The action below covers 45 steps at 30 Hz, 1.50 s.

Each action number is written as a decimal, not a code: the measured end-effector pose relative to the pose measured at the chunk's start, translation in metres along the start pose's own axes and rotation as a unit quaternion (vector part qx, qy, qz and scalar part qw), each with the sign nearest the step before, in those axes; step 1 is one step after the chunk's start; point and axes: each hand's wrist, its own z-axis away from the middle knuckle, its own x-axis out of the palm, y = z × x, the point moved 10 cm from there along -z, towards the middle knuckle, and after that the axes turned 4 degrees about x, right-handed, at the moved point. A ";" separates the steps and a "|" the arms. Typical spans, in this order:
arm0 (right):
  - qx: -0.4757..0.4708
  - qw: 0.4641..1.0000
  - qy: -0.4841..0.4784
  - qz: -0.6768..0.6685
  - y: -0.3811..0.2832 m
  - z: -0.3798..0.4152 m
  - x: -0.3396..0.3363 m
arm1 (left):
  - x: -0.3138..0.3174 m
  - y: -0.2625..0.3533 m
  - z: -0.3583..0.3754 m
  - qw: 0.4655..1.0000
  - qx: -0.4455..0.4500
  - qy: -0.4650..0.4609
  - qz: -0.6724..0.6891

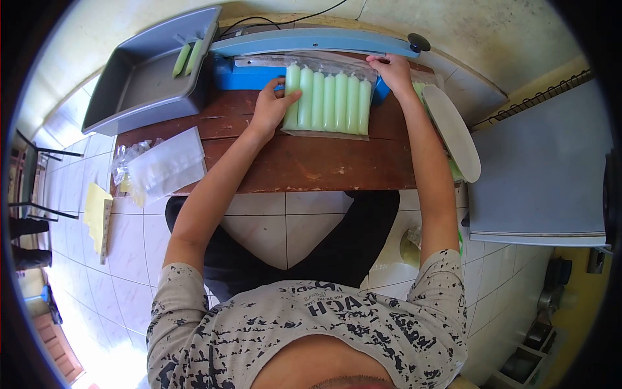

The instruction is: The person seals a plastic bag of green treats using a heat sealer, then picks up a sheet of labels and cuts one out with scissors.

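Note:
A clear plastic bag of several pale green, tube-shaped ice pops [329, 100] lies in front of me, the tubes side by side. My left hand [269, 107] grips its left edge, thumb over the front and fingers behind. At the upper right, my right hand [392, 70] pinches the bag's top film between thumb and fingers. The bag's upper part lies across the blue base [249, 78] of a plastic sealer. Its long light-blue arm [317, 40], with a black knob [419, 43] at the right end, is raised behind the bag.
A grey bin [139, 78] at the left holds two green tubes [186, 58]. Empty plastic bags [167, 165] lie on the wooden table [311, 162] near its left corner. A white oval tray [451, 129] leans at the right edge, beside a grey cabinet-like appliance [538, 162].

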 end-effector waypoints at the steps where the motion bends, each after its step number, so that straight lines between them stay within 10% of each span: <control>1: -0.039 0.998 0.025 0.031 -0.016 0.006 -0.004 | 0.002 0.001 0.000 1.000 -0.003 -0.010 -0.007; 8: -0.272 0.912 0.158 0.263 -0.098 0.067 -0.013 | -0.001 0.001 0.000 1.000 0.012 0.007 0.005; 15: -0.406 0.881 0.051 0.237 -0.156 0.132 0.058 | -0.002 -0.002 -0.002 1.000 0.012 0.012 0.010; 45: -0.142 0.924 -0.181 0.305 -0.120 0.031 0.123 | -0.008 -0.008 -0.007 0.998 0.018 0.066 0.002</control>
